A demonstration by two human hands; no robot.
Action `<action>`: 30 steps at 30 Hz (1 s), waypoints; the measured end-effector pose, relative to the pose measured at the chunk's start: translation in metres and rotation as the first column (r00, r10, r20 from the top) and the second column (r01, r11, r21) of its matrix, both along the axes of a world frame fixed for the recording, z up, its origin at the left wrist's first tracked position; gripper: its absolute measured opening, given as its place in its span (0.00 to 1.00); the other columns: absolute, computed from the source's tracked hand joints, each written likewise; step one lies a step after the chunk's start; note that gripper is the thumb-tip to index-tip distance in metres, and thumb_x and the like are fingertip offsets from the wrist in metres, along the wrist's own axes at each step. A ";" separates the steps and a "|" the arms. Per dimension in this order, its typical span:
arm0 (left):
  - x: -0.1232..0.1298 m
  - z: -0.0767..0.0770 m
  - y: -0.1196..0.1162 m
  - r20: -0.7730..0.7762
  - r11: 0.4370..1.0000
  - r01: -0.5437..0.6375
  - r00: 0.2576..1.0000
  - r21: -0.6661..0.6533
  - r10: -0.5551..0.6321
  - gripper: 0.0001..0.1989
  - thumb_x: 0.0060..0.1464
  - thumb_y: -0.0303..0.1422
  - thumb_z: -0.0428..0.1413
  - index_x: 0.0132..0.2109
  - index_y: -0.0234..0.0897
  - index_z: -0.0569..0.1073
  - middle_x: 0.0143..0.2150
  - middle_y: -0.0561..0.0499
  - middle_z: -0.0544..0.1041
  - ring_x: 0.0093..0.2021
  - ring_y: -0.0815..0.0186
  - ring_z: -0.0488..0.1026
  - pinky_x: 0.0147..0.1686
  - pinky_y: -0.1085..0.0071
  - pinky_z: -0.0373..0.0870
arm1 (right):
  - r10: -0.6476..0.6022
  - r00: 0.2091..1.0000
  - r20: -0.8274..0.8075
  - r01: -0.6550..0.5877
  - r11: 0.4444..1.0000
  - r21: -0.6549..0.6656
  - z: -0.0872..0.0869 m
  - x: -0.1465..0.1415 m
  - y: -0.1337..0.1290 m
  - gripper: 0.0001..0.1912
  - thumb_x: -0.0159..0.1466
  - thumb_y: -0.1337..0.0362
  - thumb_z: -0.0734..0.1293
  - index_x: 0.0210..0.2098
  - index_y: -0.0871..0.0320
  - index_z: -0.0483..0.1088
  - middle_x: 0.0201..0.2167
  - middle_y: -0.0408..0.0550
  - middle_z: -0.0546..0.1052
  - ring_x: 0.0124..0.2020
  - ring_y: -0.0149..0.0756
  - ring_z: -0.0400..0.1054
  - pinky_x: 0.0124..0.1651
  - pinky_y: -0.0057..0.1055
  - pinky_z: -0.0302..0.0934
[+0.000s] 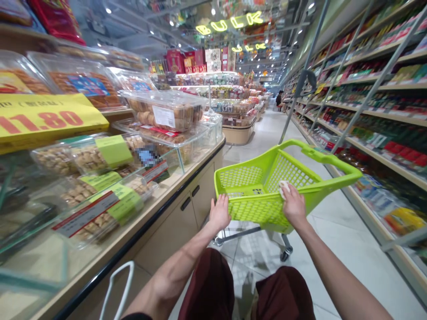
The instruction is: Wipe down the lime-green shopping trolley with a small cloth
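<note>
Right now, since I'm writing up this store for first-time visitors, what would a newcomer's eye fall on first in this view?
The lime-green plastic shopping cart stands out first, low and centre, with the left hand and right hand on its near rim. Straight ahead, a glowing yellow neon BULK sign hangs high above the aisle. At the left, a large yellow price sign reading 11.80 sits among clear plastic tubs of baked goods.
</note>
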State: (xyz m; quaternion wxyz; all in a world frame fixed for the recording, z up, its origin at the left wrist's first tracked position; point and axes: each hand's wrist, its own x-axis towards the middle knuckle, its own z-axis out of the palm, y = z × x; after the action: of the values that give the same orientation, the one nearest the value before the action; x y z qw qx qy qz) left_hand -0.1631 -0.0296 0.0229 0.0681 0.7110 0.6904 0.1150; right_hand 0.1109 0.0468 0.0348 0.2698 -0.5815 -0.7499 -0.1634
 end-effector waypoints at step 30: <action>0.022 -0.014 0.008 -0.115 0.962 0.269 0.955 -0.051 -0.273 0.38 0.46 0.33 0.50 0.63 0.36 0.45 0.66 0.47 0.43 0.65 0.56 0.39 0.59 0.48 0.35 | 0.186 0.946 -0.264 -0.194 0.981 -0.002 -0.033 -0.048 -0.020 0.26 0.55 0.76 0.54 0.52 0.60 0.64 0.59 0.53 0.59 0.60 0.39 0.49 0.59 0.41 0.48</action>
State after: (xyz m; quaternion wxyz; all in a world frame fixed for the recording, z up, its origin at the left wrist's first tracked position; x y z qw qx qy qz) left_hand -0.1410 -0.0220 0.0086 0.0535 0.8032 0.5913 0.0492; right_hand 0.0632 0.0272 0.0014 0.3729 -0.5268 -0.7623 -0.0476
